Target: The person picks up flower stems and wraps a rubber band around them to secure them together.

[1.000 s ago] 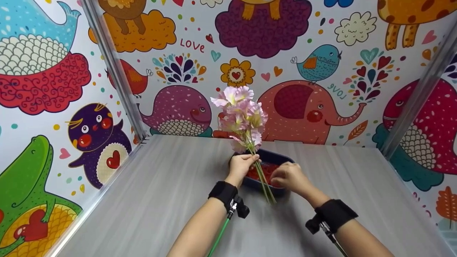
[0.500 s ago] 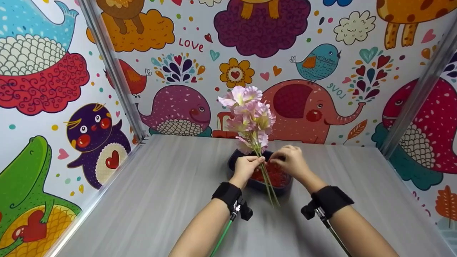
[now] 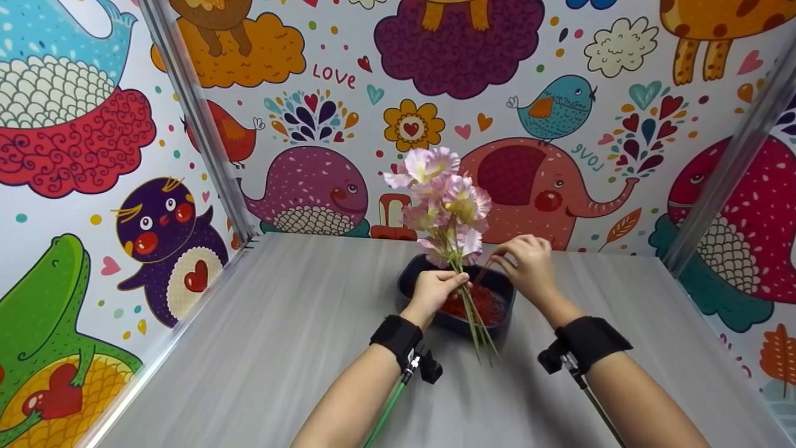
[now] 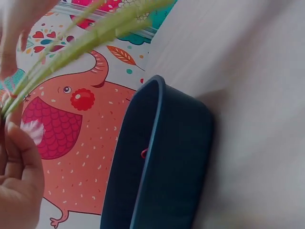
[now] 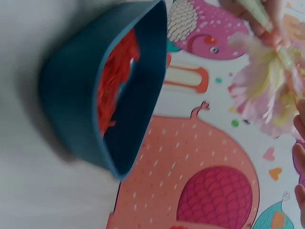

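My left hand (image 3: 433,292) pinches the green stems of a bunch of pink artificial flowers (image 3: 444,199) between thumb and fingers, blossoms upward and stem ends spread below. To the right of the stems, my right hand (image 3: 528,264) is raised with its fingers bent, pulling a thin red rubber band (image 3: 487,269) that stretches across to the stems by the left thumb. In the right wrist view the band (image 5: 291,88) runs taut beside a stem. Behind and beneath the hands stands a dark blue container (image 3: 507,311) with a heap of red rubber bands (image 3: 488,305) in it.
The container stands on a grey wood-grain table (image 3: 298,348). Walls printed with cartoon animals enclose the table at the back and sides, with metal posts (image 3: 205,124) at the corners. A green cable (image 3: 388,404) trails from the left wrist strap.
The flowers have moved to the right with my left hand. My right hand has risen out of the container and drawn away to the right, with the red band now stretched to the stems.
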